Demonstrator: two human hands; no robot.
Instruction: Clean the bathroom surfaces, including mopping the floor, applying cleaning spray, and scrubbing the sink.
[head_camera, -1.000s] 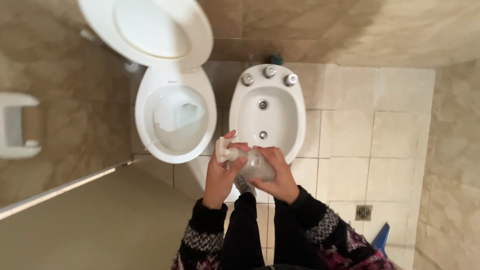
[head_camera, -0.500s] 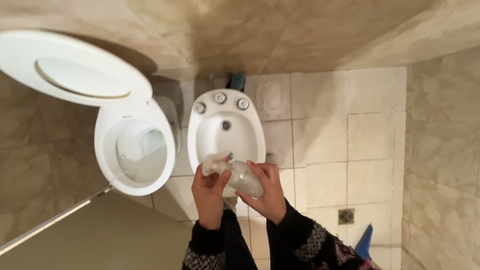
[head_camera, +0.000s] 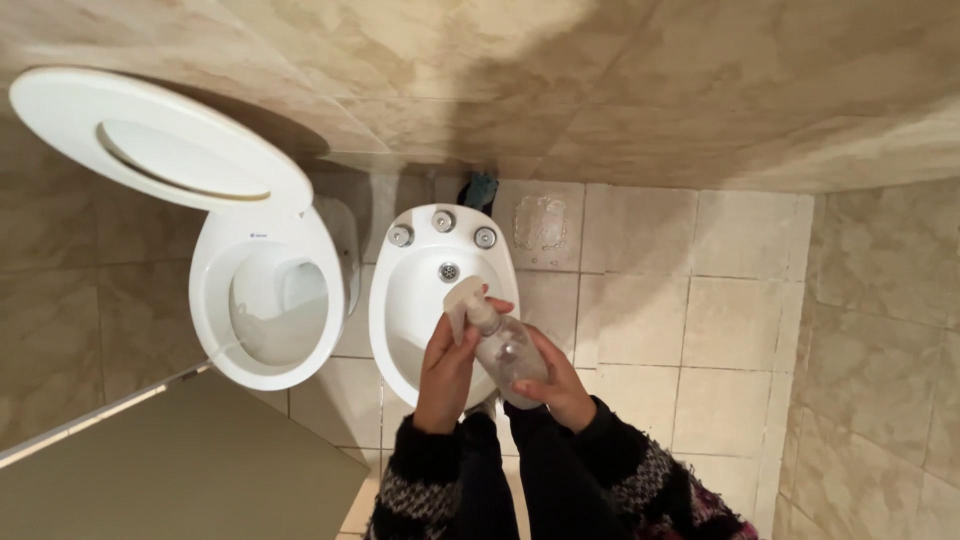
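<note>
Clear plastic spray bottle (head_camera: 503, 347) above the white ceramic bidet (head_camera: 425, 300), left hand (head_camera: 447, 372) pinching its nozzle, right hand (head_camera: 555, 385) wrapped around its base

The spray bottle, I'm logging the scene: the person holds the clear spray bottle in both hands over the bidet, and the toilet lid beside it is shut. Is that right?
Not quite. The head view shows the toilet lid raised, with the toilet bowl open. The rest holds: the left hand and the right hand hold the clear spray bottle over the bidet.

Single head view, steep downward look, hands close, floor (head_camera: 640, 320) farther below
</note>
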